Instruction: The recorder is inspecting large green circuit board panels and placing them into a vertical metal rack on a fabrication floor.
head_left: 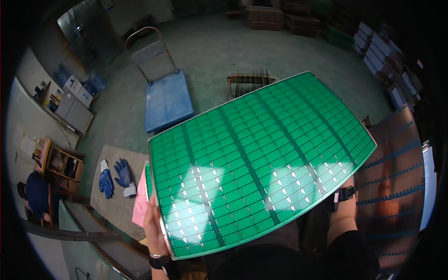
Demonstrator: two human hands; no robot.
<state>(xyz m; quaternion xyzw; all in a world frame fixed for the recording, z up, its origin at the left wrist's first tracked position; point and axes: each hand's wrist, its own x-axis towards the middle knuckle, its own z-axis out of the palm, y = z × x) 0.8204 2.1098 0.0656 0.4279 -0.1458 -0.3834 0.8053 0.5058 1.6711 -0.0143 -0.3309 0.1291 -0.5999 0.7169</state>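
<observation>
A large green circuit board panel (pixel 252 172), marked with a grid of small rectangles, is held up tilted before me. Its lower part reflects bright light. My left hand (pixel 153 224) grips the panel's left edge near the lower corner, fingers along the rim. From the lower right my forearm rises to the panel's right side. Only a sliver of my right hand (pixel 351 181) shows there; the panel hides its fingers. Beside the panel's left edge lies a pink sheet (pixel 139 205), with a strip of another green board (pixel 149 179) next to it.
Two blue-and-white work gloves (pixel 123 175) lie on a grey tabletop (pixel 112 210) at left. Beyond stand a blue platform trolley (pixel 168 102) and a wire rack (pixel 249 81). A copper-coloured sheet (pixel 392 186) rises close on my right. A person in dark blue (pixel 37 196) is at far left.
</observation>
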